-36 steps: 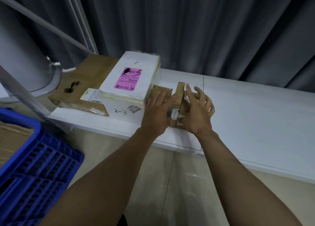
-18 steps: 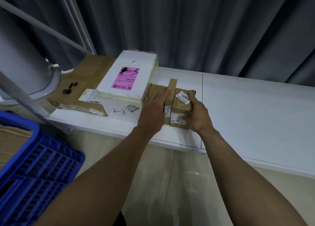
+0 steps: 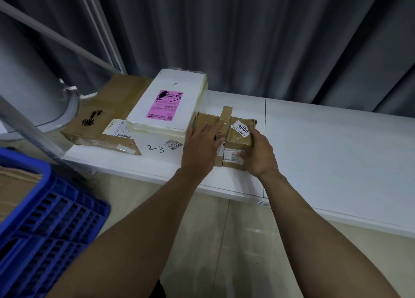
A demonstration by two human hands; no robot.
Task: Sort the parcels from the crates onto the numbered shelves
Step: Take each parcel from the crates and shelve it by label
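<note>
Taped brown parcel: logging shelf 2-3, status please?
Left hand flat on small taped brown cardboard parcel; right hand grips its right end. Parcel rests on white shelf. White foam box close beside.

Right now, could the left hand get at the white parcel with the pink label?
Probably yes. The left hand lies on the small brown taped cardboard parcel, right beside the white parcel with the pink label; nothing stands between them.
</note>
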